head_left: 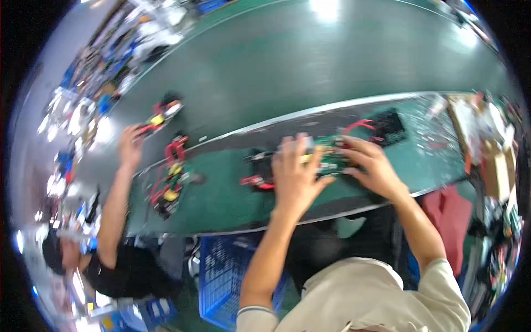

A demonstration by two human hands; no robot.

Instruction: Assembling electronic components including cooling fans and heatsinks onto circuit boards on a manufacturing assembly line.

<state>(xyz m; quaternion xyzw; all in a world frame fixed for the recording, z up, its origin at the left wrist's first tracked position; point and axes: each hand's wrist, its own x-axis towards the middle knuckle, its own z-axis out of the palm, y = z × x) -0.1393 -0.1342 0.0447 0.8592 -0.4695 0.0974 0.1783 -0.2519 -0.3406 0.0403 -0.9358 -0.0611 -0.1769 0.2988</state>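
Observation:
A green circuit board [331, 161] with a yellow part lies on the bench between my hands, partly covered by them. My left hand [296, 177] rests over its left side, fingers stretched out and apart. With bent fingers and thumb, my right hand [373, 166] grips the board's right end. Left of my left hand sits a black part [260, 163] with red wires [257, 181]. Beyond my right hand lies a flat black block [390, 127], and red wires [359, 125] run from it toward the board. Blur hides the finer details.
A co-worker's hand [131, 145] at the left holds a wired assembly [160, 113] over the green surface. Another wired assembly [171, 182] lies on the bench. Clear plastic bags [434, 130] lie at the right. A blue crate [221, 282] stands below the bench edge.

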